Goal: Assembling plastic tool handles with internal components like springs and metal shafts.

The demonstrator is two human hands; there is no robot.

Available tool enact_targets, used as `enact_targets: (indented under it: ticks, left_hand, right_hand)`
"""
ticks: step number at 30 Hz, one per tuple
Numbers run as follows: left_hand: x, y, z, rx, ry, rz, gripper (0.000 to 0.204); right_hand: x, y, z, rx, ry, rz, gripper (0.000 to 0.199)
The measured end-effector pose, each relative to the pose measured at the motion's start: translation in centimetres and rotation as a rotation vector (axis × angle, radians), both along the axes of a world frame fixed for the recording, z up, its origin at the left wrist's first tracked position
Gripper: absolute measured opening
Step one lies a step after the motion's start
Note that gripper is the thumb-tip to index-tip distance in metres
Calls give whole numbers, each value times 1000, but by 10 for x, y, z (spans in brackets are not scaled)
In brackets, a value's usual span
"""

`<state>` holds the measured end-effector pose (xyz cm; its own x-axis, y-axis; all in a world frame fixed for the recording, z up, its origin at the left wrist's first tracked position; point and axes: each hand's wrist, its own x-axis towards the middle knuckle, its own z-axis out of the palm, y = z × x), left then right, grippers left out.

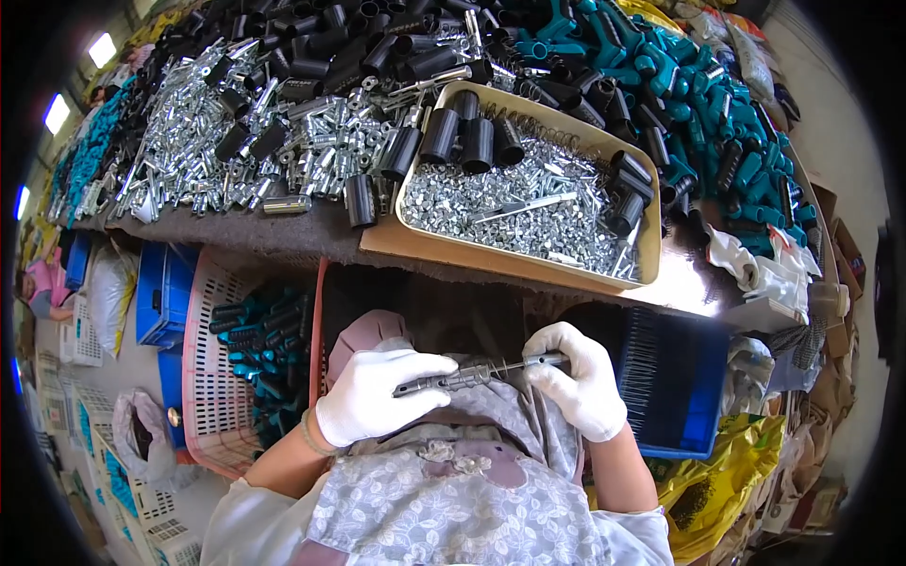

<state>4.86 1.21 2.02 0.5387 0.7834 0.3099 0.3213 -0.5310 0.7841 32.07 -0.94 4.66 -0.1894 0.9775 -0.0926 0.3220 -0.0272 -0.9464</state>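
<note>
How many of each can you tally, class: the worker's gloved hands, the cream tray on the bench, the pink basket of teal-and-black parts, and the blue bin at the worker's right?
Gloved hands: 2, left hand and right hand
Cream tray: 1
Pink basket: 1
Blue bin: 1
Total: 5

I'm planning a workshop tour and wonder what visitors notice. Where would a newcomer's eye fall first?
Probably on the white-gloved left hand and right hand, low in the middle of the picture, with slim metal pieces held between them. Next might come the cream tray just beyond, heaped with small silvery parts, then the big pile of teal handle-shaped pieces at the upper right.
</note>
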Motion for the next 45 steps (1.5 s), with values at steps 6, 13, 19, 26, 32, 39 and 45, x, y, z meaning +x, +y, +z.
enact_targets:
  ticks: [6,13,19,26,32,39,45]
  left_hand:
    - [0,0,-6,20,-2,6,32]
    - [2,0,-4,48,0,-26,32]
    - [1,0,-3,39,-22,-14,33]
    - [-2,1,-3,41,-5,-30,33]
    - [-2,9,7,73,12,-77,31]
    - [1,12,8,71,3,-97,31]
    - [2,15,9,112,18,-109,31]
  right_hand:
    - [-8,-4,6,-22,8,1,19]
    - [-6,-4,8,-53,13,0,19]
    - [-3,-4,11,-41,-36,3,20]
    - [-3,-4,5,9,-36,51,21]
    - [-2,-1,11,26,-59,41,19]
    - [-5,-4,13,15,-19,-9,20]
    - [-4,-1,17,41,-46,-9,21]
